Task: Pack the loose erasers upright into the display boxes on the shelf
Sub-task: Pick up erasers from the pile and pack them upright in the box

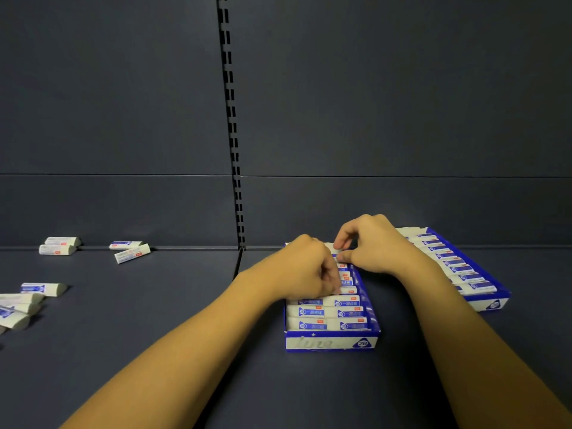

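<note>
A blue and white display box (332,342) stands on the dark shelf in front of me, with rows of white erasers (328,312) standing in it. My left hand (306,267) rests over the box's left column, fingers curled down onto the erasers. My right hand (371,243) is at the far end of the box, thumb and fingers pinched on an eraser there. A second display box (492,303) full of erasers sits to the right, behind my right forearm. Loose erasers lie at the left: one pair (58,246), another pair (130,250), and a pile (21,305).
The shelf's dark back wall rises behind the boxes, with a slotted upright (233,134) in the middle. A seam (238,261) splits the shelf floor just left of the near box.
</note>
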Tool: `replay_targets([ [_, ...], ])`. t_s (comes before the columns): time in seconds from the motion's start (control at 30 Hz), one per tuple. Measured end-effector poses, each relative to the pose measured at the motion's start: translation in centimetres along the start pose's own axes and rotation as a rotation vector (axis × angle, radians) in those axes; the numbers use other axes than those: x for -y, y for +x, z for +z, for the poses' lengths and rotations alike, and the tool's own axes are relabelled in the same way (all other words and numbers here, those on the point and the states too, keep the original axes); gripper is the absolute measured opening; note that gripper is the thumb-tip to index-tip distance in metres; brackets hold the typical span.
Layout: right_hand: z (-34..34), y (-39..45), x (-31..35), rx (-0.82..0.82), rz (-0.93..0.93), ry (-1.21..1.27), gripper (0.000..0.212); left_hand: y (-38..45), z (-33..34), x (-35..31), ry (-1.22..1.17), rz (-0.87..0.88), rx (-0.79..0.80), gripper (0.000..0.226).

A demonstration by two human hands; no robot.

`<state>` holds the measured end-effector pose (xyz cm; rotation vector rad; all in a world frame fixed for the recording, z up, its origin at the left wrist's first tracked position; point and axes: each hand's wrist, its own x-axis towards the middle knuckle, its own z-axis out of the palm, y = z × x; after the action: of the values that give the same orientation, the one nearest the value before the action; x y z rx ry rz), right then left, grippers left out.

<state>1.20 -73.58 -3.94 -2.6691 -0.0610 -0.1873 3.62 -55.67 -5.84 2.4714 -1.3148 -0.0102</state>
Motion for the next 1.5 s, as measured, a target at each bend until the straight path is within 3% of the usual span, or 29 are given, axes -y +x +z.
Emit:
replay_targets([
  [0.4,0.4,0.2,-0.5,-0.008,0.001,-0.037,0.007,0.2,0.1,0.0,0.021,0.000,0.063,0.017],
  [0.63,1.5,0.8,-0.5,-0.001,-0.021,-0.124,0.023,-0.3,0.6,0.3,-0.018,-0.019,-0.027,0.017],
  [0.83,1.9,1.0,-0.3,-0.022,0.005,-0.125,0.009,-0.2,0.8,0.2,-0.028,-0.025,-0.005,0.014],
  [0.9,1.9,1.0,-0.5,-0.022,0.000,-0.116,0.005,-0.5,0.0,0.7,-0.035,-0.026,-0.079,0.011],
  [1.0,1.9,1.0,-0.7,-0.015,-0.013,-0.127,0.011,-0.7,-1.6,2.9,-0.011,-0.096,-0.378,0.011],
  [1.07,2.0,0.9,-0.6,-0.010,-0.018,-0.143,0.013,-0.9,-1.6,4.5,0.060,-0.146,-0.474,0.011],
  [1.2,2.0,0.9,-0.3,-0.019,-0.018,-0.152,0.014,-0.7,0.0,5.4,0.133,-0.171,-0.360,0.017],
  [1.5,2.0,0.7,-0.2,-0.024,-0.024,-0.160,0.017,0.4,0.2,5.0,0.143,-0.173,-0.300,0.021],
])
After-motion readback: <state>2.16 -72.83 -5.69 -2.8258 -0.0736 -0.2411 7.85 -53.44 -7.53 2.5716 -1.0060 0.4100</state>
